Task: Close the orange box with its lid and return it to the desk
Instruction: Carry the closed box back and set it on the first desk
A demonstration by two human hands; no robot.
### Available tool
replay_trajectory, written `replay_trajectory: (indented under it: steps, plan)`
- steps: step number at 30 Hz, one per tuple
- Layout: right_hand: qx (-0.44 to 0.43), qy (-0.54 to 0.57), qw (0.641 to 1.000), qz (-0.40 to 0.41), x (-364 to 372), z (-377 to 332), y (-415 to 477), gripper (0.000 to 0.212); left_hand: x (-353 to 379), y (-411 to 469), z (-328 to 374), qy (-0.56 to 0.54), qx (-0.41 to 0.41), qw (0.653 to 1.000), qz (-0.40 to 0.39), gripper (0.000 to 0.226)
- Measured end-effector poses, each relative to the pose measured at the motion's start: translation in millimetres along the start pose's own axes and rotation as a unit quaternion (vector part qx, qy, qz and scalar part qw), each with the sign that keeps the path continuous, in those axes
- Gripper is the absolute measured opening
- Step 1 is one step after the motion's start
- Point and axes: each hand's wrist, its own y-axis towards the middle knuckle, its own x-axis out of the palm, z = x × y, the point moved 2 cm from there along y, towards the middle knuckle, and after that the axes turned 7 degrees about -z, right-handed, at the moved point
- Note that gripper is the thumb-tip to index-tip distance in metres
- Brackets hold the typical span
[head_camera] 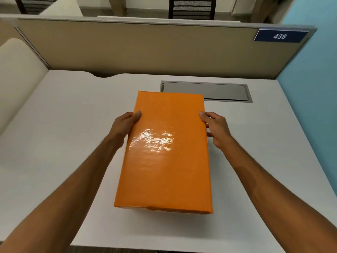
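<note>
The orange box fills the middle of the view with its glossy orange lid on top, long side running away from me. It is over the white desk; its near end looks slightly raised above the surface. My left hand grips the box's left edge, thumb on the lid. My right hand grips the right edge, thumb tip on the lid and fingers down the side. The box's body under the lid is hidden.
A grey metal cable hatch is set into the desk just behind the box. A beige partition with a blue "438" sign closes the back. A blue wall stands on the right, a cream panel on the left.
</note>
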Motion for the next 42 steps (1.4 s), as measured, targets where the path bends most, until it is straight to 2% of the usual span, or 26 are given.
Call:
replay_trajectory:
  steps: [4,13,17,20,22,27,31,36,42]
  plan:
    - [0.005,-0.012,1.000,0.000,-1,0,3,0.046,0,2,-4,0.001,0.008,1.000,0.008,0.041]
    - [0.017,-0.049,0.999,-0.003,3,-5,3,0.038,0,6,-4,0.024,0.006,0.999,0.039,0.048]
    - [0.066,-0.018,0.998,0.002,5,-7,3,0.036,4,8,-4,-0.011,-0.002,1.000,0.028,0.030]
    - [0.078,0.009,0.997,0.004,7,-12,8,0.028,3,13,4,-0.012,-0.015,1.000,0.022,0.056]
    - [0.078,0.011,0.997,0.011,9,-17,13,0.031,4,16,11,-0.014,-0.025,0.999,0.016,0.061]
    - [0.100,0.001,0.995,0.031,9,-25,25,0.051,8,22,15,-0.013,-0.031,0.999,0.035,0.052]
    - [0.124,0.016,0.992,0.008,5,-26,33,0.048,6,27,9,-0.017,-0.022,0.998,0.050,0.052]
    - [0.128,0.008,0.991,0.025,4,-28,38,0.044,4,31,7,-0.019,-0.028,0.998,0.052,0.055]
    - [0.127,0.004,0.992,0.020,6,-30,29,0.049,8,25,10,-0.006,-0.021,0.998,0.050,0.055]
